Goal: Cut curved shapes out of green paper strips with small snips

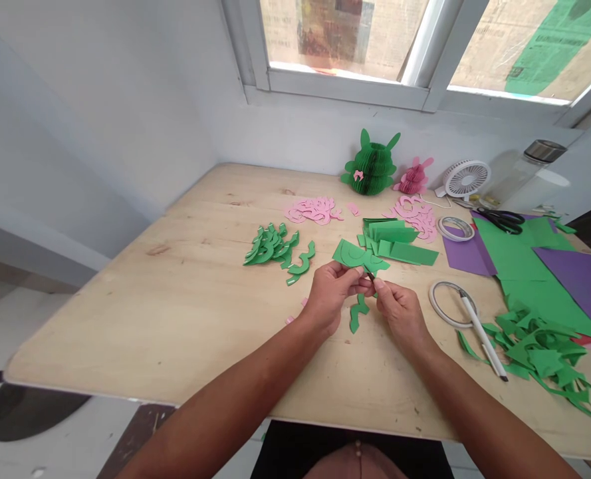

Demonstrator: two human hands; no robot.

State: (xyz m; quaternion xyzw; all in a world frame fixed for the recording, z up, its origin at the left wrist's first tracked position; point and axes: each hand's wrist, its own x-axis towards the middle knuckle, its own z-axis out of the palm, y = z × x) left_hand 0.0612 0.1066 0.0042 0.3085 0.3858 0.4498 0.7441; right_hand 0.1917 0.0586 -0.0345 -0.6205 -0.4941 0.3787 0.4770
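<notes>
My left hand (332,293) is closed on a piece of green paper (351,253) that has curved outlines on it. Pinched in my right hand (399,307) is a small dark tool, apparently scissors (370,275), with its tip at the paper's lower edge; the handles are hidden by my fingers. Just below the hands, a wavy green paper strip (357,314) lies on the table. A pile of cut green shapes (270,245) and one separate curved green piece (302,263) are left of my hands. Folded green strips (392,239) are stacked just beyond the paper.
Pink cutouts (315,210) lie farther back. A green honeycomb paper figure (372,166) and a smaller pink one (415,177) stand by the wall. To the right are a fan (467,178), black scissors (502,218), tape rolls (455,229), a white pen (483,338) and green scraps (544,356).
</notes>
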